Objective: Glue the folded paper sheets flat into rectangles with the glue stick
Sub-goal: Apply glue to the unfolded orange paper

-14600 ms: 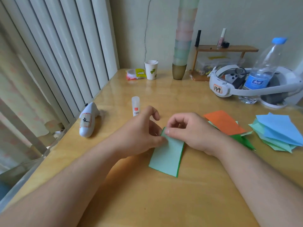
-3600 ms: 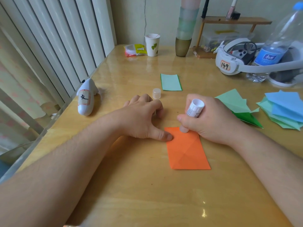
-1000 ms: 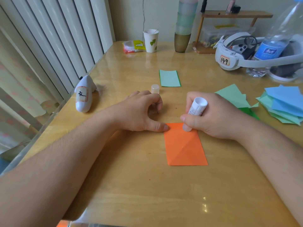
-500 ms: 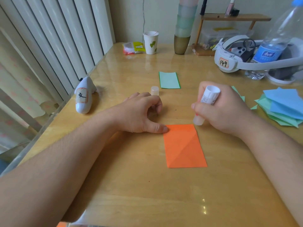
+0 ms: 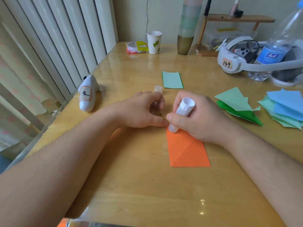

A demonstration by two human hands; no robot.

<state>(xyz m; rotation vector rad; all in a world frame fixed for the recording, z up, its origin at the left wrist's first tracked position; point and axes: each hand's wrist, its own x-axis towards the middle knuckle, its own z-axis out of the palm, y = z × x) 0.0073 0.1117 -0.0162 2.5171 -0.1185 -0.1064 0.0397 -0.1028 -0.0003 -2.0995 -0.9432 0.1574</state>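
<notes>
Both hands low, thumbs touching: left (image 5: 141, 110) loosely curled, right (image 5: 196, 118) fisted.

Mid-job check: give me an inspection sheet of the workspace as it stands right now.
Surface: glossy wooden table, window glare on it.
Job's things: orange sheet flat; glue stick tip down on its far left corner; glue cap standing apart; finished green rectangle farther back; green folded sheets and blue-green stack at right.
Clutter: white controller, paper cup, snack packet, headset, water bottle.
Hands: left hand thumb at the sheet's corner; right hand grips the glue stick.
Cables: one thin line running up the wall, nature unclear.
Surroundings: vertical blinds, small wooden shelf.
</notes>
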